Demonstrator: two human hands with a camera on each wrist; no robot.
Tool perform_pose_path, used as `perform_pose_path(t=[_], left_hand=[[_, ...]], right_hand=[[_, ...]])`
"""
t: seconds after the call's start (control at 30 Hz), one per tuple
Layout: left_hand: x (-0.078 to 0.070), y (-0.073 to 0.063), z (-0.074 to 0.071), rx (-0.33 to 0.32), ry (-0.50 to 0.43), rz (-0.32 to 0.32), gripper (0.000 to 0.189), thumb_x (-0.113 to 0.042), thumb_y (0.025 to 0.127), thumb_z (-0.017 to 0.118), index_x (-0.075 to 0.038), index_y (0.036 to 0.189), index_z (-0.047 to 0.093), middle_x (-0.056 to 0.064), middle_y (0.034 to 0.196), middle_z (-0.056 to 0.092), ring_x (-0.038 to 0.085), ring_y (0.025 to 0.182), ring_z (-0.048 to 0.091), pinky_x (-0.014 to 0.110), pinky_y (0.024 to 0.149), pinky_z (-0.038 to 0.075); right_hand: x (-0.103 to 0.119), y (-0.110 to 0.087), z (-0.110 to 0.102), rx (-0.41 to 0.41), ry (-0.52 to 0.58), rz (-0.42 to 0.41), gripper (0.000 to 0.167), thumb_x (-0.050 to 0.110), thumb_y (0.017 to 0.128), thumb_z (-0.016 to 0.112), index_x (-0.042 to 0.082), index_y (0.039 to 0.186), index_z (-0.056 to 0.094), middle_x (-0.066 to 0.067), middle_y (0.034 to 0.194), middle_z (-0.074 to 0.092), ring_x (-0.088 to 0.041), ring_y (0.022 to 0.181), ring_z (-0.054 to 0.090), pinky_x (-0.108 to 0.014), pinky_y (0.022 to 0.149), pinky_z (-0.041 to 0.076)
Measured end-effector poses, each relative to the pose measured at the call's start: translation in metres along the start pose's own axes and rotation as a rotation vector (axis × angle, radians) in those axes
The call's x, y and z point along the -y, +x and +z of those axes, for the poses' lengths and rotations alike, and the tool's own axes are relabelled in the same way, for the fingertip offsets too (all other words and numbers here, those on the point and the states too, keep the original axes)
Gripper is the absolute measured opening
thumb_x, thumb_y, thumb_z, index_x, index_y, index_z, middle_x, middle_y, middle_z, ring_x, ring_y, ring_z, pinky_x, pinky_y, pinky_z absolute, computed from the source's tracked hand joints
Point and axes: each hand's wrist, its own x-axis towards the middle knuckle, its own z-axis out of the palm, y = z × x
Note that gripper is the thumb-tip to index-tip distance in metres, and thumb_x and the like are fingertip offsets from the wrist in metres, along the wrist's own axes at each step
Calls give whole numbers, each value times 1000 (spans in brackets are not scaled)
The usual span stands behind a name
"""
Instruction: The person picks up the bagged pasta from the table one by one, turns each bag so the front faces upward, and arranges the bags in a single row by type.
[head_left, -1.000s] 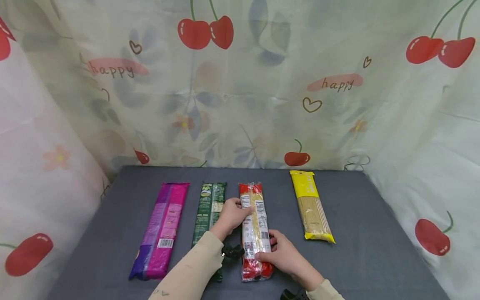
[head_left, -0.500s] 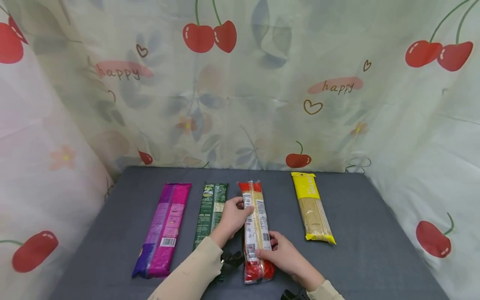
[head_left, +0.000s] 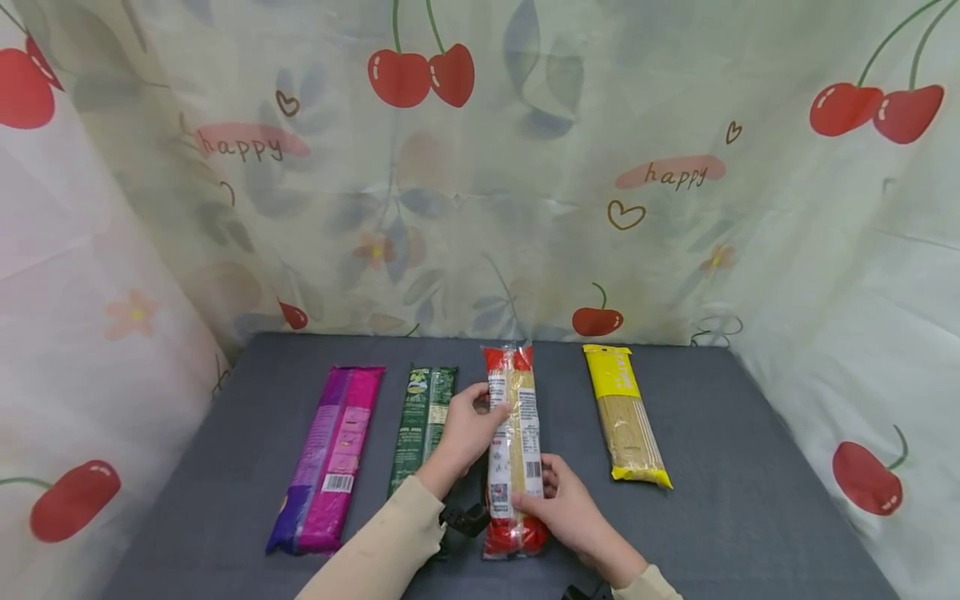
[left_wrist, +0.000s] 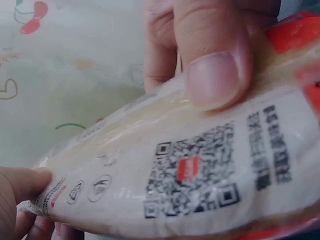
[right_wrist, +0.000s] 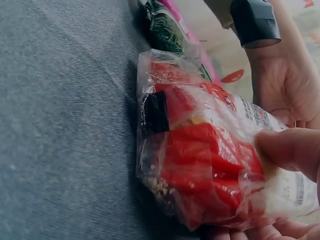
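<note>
Both hands hold a red-and-white spaghetti packet (head_left: 514,450) in the middle of the table, its back label and barcode facing up. The left hand (head_left: 467,429) grips its left edge toward the far end, thumb on top. On the lower right edge, the right hand (head_left: 573,508) pinches it, thumb over the label and fingers at the side. A QR code on the packet (left_wrist: 190,175) shows large in the left wrist view. In the right wrist view the crinkled clear end of the packet (right_wrist: 200,155) is close over the grey cloth.
Left of the held packet lie a green packet (head_left: 422,425), partly under the left arm, and a pink-purple packet (head_left: 330,467). A yellow spaghetti packet (head_left: 627,417) lies to the right. Printed curtains (head_left: 480,208) enclose the dark grey table (head_left: 720,467) at the back and sides.
The red-and-white packet has come up at its far end and shifted slightly away from the person, both hands keeping their grip. The other packets stay where they were.
</note>
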Motion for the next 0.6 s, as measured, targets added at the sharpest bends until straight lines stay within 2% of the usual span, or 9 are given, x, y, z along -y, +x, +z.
perform_pose_path(t=[0.2, 0.33, 0.47, 0.6], left_hand=[[-6, 0, -2, -32, 15, 44, 42, -25, 93, 68, -13, 131, 56, 7, 103, 61, 21, 86, 63, 37, 65, 56], [-7, 0, -3, -72, 60, 71, 51, -27, 92, 68, -12, 137, 48, 7, 108, 58, 20, 90, 61, 35, 66, 55], [-7, -2, -2, -105, 121, 75, 60, -29, 93, 66, -17, 144, 38, 7, 112, 56, 19, 92, 60, 34, 66, 55], [-8, -4, 0, -92, 232, 95, 50, -29, 97, 61, -20, 142, 41, 6, 115, 58, 17, 96, 61, 32, 67, 54]], right_hand=[[2, 3, 1, -23, 72, -48, 75, 21, 85, 76, 3, 141, 31, -18, 125, 53, -26, 97, 64, -39, 77, 56], [4, 3, 1, -38, 102, -74, 71, 18, 86, 75, 6, 141, 31, -18, 127, 49, -26, 97, 64, -40, 77, 56], [10, 3, -1, -73, 72, -98, 67, 16, 87, 74, 9, 140, 34, -17, 124, 47, -26, 96, 64, -39, 75, 56], [19, 3, -5, -129, -11, -118, 63, 14, 87, 73, 10, 139, 38, -15, 119, 47, -25, 90, 64, -39, 70, 57]])
